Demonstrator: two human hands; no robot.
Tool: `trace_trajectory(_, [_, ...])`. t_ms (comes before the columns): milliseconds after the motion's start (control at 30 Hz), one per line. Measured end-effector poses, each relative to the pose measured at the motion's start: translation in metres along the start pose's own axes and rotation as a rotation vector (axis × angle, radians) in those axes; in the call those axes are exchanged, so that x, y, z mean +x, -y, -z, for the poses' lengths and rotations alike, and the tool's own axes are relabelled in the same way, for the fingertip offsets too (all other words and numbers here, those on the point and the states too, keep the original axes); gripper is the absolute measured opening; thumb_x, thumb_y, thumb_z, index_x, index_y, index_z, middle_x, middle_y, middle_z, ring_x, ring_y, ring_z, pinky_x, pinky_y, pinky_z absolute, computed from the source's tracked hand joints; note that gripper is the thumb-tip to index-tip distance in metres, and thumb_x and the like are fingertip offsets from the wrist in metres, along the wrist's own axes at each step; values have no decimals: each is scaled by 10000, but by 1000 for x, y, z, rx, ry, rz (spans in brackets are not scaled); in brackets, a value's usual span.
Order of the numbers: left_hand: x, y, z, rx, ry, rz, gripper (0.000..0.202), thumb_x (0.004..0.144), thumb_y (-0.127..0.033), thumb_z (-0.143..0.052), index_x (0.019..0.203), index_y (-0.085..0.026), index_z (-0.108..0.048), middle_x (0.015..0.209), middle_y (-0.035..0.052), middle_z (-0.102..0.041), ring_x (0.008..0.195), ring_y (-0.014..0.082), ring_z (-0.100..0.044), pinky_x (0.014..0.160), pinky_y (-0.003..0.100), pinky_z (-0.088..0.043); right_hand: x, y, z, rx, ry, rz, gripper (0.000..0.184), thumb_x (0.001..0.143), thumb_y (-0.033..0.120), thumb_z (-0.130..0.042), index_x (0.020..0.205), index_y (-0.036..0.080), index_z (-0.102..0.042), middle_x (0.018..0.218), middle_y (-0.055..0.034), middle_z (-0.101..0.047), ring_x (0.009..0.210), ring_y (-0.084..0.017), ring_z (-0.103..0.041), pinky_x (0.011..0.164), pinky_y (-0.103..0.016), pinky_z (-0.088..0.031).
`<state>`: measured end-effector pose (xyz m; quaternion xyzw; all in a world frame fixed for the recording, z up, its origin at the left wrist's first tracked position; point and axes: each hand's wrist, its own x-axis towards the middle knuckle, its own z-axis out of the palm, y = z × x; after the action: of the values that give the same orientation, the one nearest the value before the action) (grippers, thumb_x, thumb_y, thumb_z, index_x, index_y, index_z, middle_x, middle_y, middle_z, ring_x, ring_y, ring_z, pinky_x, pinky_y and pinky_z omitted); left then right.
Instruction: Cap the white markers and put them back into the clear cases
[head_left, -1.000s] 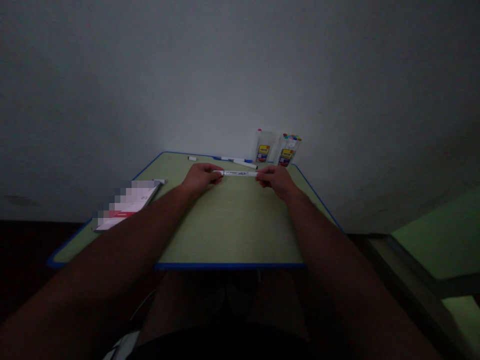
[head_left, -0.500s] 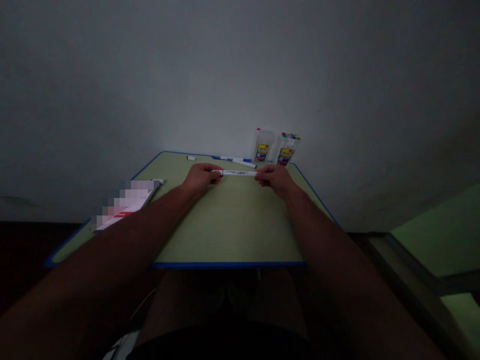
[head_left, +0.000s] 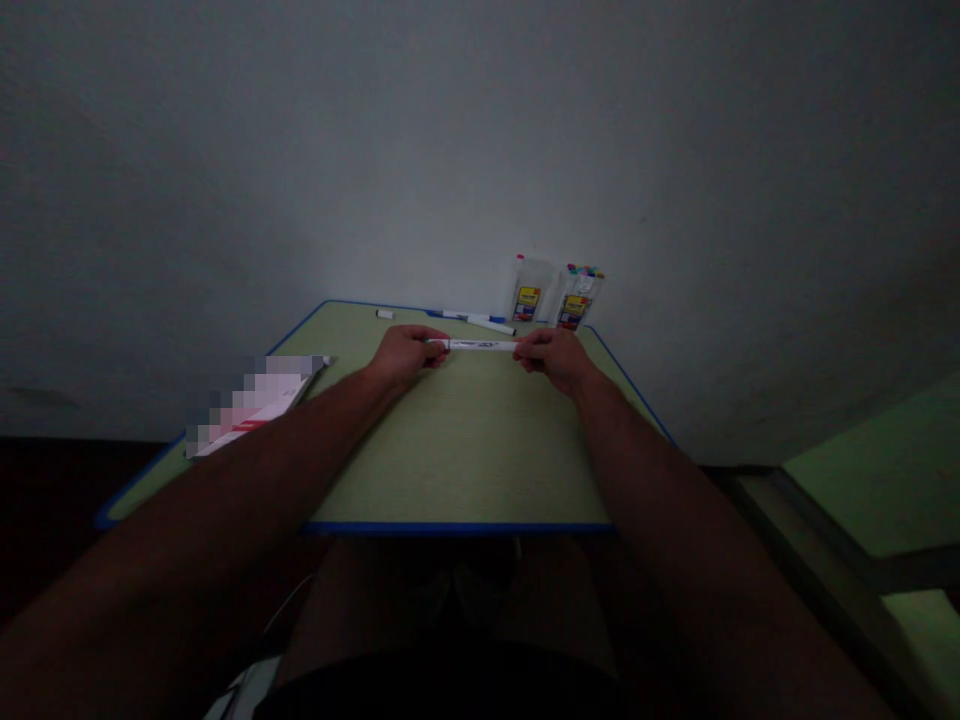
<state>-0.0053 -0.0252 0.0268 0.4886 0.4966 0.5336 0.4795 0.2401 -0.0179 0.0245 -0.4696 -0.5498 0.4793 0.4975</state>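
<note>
A white marker pen (head_left: 480,345) is held level between both my hands above the far half of a green table (head_left: 457,450) with a blue rim. My left hand (head_left: 403,354) pinches its left end with closed fingers. My right hand (head_left: 553,355) grips its right end, fingers curled. Both forearms stretch forward over the table.
Two more pens (head_left: 480,321) and a small white cap (head_left: 385,314) lie near the far edge. Two clear marker packs (head_left: 556,296) lean on the wall at the back right. A booklet (head_left: 251,403) lies at the left edge. Another green table (head_left: 877,480) stands to the right.
</note>
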Motion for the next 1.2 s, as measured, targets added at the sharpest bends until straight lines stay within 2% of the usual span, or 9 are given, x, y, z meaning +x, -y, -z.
trace_trajectory(633, [0,-2,-2,-3,-14,31,164,713,52,-634,694,-103,-685,569,33,-649,480,99,-560,584,276,-493,-2,2,-1,22,6,-5,111,576,165,-783,622,147,-684,590,-30,-671,477,-92,-547,483,-221,-448])
trace_trajectory(867, [2,1,3,35,54,-79,113,708,-10,-659,731,-118,-685,562,14,-638,503,97,-571,589,254,-497,-3,1,-2,-4,-7,11,177,572,213,-818,686,146,-701,611,-25,-677,495,-99,-569,499,-231,-489])
trace_trajectory(1100, [2,2,6,127,67,-127,92,712,-103,-679,792,-142,-698,573,14,-628,499,109,-562,536,247,-472,0,0,-5,-11,-55,-3,90,670,144,-750,748,142,-704,636,-24,-682,494,-100,-574,487,-232,-499])
trace_trajectory(1200, [3,3,7,163,63,-147,116,722,-138,-685,836,-149,-706,591,11,-623,510,114,-564,523,247,-467,0,1,-5,11,-60,-13,125,701,122,-727,824,143,-717,657,-23,-690,502,-94,-574,488,-224,-498])
